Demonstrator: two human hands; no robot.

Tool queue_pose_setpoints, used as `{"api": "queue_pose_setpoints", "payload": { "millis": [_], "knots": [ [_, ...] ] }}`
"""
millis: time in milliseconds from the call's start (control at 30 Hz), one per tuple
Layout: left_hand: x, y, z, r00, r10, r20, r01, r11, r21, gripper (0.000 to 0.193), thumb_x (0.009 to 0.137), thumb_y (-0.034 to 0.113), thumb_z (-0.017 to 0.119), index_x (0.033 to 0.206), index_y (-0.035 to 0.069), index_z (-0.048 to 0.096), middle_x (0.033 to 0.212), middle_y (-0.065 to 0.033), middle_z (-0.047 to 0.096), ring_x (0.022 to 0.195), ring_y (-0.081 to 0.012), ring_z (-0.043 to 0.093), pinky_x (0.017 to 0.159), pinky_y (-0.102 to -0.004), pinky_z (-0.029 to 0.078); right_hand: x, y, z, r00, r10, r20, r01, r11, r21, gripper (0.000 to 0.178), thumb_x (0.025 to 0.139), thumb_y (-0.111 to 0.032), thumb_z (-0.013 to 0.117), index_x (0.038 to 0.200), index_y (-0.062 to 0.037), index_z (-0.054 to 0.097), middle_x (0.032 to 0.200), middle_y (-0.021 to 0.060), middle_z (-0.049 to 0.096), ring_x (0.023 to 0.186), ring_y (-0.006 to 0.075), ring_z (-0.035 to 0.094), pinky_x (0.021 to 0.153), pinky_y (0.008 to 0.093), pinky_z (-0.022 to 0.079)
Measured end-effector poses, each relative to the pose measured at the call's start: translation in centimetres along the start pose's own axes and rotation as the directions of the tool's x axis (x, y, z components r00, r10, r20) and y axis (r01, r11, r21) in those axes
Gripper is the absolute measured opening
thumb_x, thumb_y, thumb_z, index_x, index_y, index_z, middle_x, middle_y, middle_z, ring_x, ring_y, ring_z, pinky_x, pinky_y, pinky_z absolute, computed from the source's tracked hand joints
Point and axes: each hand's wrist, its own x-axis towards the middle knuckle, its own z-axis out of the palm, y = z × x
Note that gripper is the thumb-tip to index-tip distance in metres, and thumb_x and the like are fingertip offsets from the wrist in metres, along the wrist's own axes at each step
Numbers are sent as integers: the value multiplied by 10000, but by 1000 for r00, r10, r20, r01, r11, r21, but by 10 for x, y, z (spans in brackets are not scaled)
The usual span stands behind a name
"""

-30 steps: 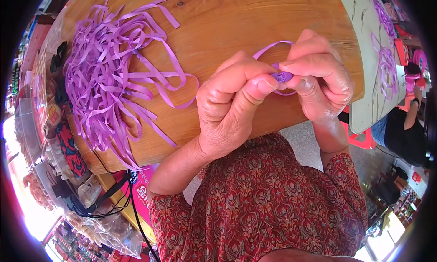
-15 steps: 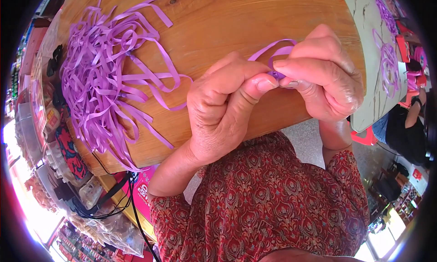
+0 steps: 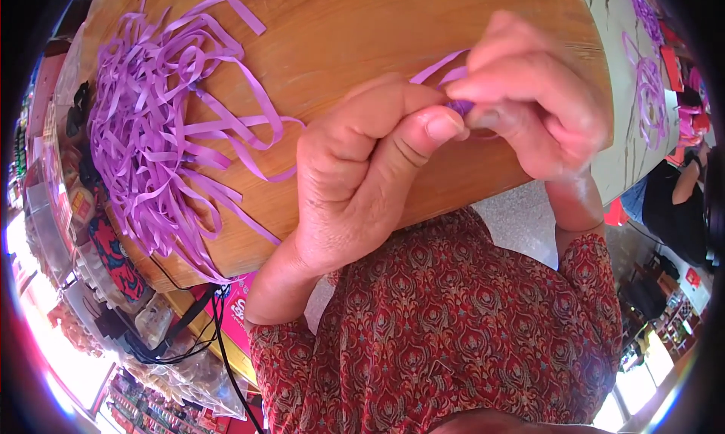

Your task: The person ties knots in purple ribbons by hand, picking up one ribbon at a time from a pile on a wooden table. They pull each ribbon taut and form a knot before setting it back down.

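Note:
Above the wooden table, my left hand (image 3: 362, 166) pinches a purple ribbon (image 3: 460, 106) between thumb and forefinger. My right hand (image 3: 540, 102), slightly blurred, is closed on the same ribbon just to the right, the fingertips of both hands almost meeting. A dark purple bunched part shows between the fingertips; whether it is a knot I cannot tell. Part of the ribbon loops out behind the fingers over the table. To the left lies a large tangled heap of purple ribbons (image 3: 151, 132), with strands trailing toward my left hand.
The wooden table (image 3: 340, 26) has a curved right edge beside a pale marbled tabletop (image 3: 604, 185) with more purple ribbon (image 3: 649, 102) on it. Black cables (image 3: 219, 336) hang at the table's left front corner. A person in black (image 3: 676, 215) is at the far right.
My right hand has shifted slightly up and right. The bunched part of the ribbon shows more between the fingertips. The whole view has shifted a little, moving the heap leftward in the picture.

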Motion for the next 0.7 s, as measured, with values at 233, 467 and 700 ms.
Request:
{"api": "queue_pose_setpoints", "payload": {
  "millis": [233, 467, 700],
  "knots": [
    [3, 9, -1, 972, 203, 117, -233, 893, 386, 123, 845, 69, 590, 918, -26, 563, 744, -69, 526, 643, -177, 464, 600, -280, 382, -5, -1, 6, 972, 222, -79, -201, 957, 208, 154, 764, -52, 673, 895, 15, 631, 790, 88, 567, 670, 161, 489, 595, 268, 386],
    [1, -2, 0, 900, 421, 110, -401, 702, 589, 186, 766, 8, 645, 932, -16, 563, 697, -101, 477, 559, -234, 447, 486, -335, 380, -5, -2, 7, 979, 188, -83, -171, 969, 180, 174, 730, -59, 694, 880, 14, 643, 782, 81, 568, 668, 160, 489, 582, 266, 378],
    [-2, 3, -2, 948, 300, 106, -314, 832, 458, 110, 825, 40, 611, 906, -16, 564, 663, -96, 486, 555, -218, 470, 509, -304, 390, -5, -4, 6, 986, 131, -100, -122, 988, 90, 188, 712, -56, 701, 878, 14, 649, 766, 83, 577, 628, 158, 494, 547, 259, 377]
  ]
}}
